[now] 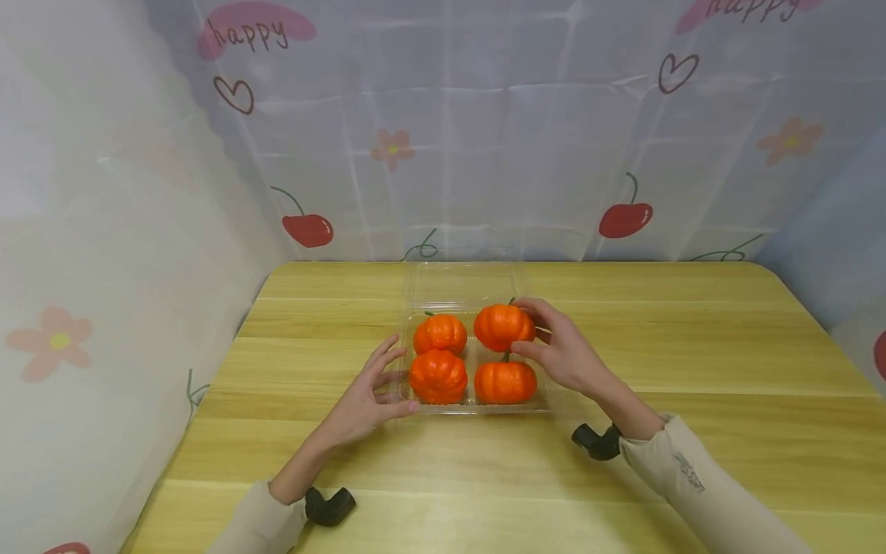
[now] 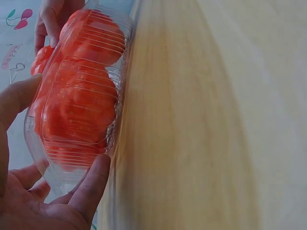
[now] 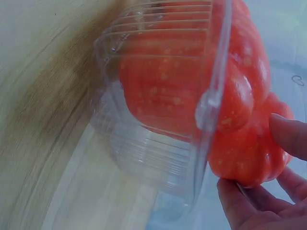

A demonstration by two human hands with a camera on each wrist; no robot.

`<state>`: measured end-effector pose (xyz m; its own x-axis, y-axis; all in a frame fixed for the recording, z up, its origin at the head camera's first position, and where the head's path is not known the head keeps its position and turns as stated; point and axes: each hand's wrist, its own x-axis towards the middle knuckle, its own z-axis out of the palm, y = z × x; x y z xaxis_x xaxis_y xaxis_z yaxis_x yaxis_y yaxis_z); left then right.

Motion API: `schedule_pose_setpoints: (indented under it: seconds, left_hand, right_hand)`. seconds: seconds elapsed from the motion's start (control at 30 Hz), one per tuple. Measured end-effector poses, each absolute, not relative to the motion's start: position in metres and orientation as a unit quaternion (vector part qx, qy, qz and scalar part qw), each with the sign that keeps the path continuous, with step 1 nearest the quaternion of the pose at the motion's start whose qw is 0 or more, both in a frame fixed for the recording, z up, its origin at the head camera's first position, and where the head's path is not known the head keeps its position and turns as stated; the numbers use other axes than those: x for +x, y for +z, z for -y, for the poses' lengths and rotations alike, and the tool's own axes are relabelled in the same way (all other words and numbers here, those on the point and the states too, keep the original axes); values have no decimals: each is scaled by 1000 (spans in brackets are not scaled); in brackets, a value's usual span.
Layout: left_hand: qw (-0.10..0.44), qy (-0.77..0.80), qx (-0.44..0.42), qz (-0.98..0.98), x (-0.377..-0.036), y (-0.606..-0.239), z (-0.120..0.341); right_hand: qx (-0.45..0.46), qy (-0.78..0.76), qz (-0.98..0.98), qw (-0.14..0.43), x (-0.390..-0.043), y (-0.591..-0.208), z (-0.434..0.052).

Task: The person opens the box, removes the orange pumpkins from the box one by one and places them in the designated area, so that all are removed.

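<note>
A clear plastic clamshell container (image 1: 477,405) sits mid-table on the wooden table (image 1: 692,362), its lid (image 1: 462,283) lying open behind it. Inside are several small orange pumpkins. My right hand (image 1: 526,329) grips the back-right pumpkin (image 1: 501,326), thumb in front and fingers behind; it looks slightly raised above the others. In the right wrist view my fingers (image 3: 288,136) hold that pumpkin (image 3: 240,143) at the container's rim (image 3: 211,105). My left hand (image 1: 398,381) holds the container's left end, with the thumb (image 2: 91,187) on its wall (image 2: 110,139) and a finger at the rim.
Cloth sheets printed with cherries, hearts and flowers (image 1: 308,229) close off the back and left. The table's left edge (image 1: 208,392) runs near my left forearm. Black wrist mounts (image 1: 329,506) (image 1: 595,442) sit at both sleeves.
</note>
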<state>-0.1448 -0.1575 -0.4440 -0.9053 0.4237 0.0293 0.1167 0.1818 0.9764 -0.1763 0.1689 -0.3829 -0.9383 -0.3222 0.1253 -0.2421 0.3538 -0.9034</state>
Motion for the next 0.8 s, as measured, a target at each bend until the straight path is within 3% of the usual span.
schedule_pose_setpoints:
  seconds: [0.8]
  left_hand:
    - [121, 608, 181, -764, -145, -447, 158]
  right_hand:
    - [-176, -525, -833, -3, -158, -372, -185]
